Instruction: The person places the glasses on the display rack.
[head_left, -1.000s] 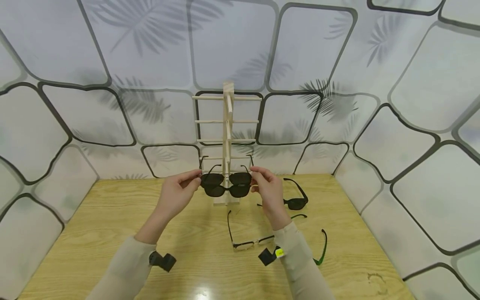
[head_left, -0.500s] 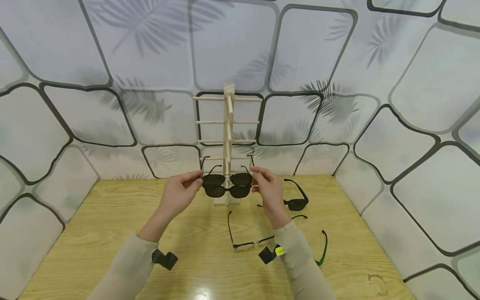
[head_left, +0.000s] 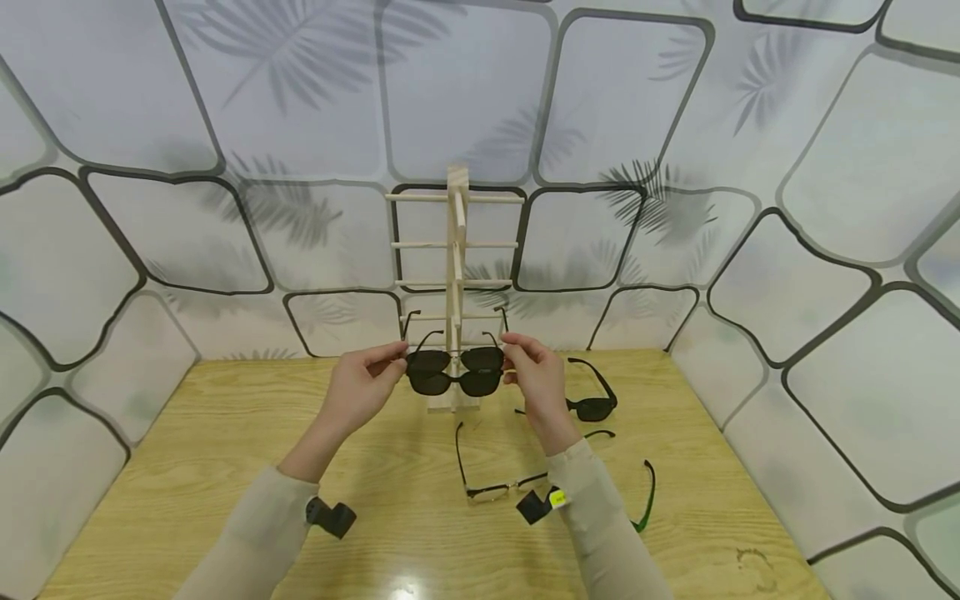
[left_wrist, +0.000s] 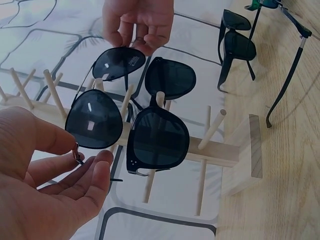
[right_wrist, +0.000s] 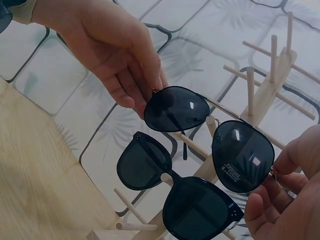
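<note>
Both hands hold a pair of aviator sunglasses with dark lenses and a thin metal frame. My left hand pinches its left hinge between thumb and fingers; my right hand pinches the right hinge. The temples point back on either side of a wooden eyewear stand, and the bridge is by a front peg. Just below, thick-framed black sunglasses sit on the stand with their bridge on a lower peg. No hand touches that lower pair.
Other black sunglasses lie right of the stand on the wooden table. Half-rim eyeglasses lie nearer, partly behind the right forearm. A green-and-black temple shows beyond that sleeve. Patterned panels surround the table.
My left hand has shifted very slightly right with its side of the aviator sunglasses. The right hand keeps its hold almost unmoved, and the lower sunglasses stay in place.
</note>
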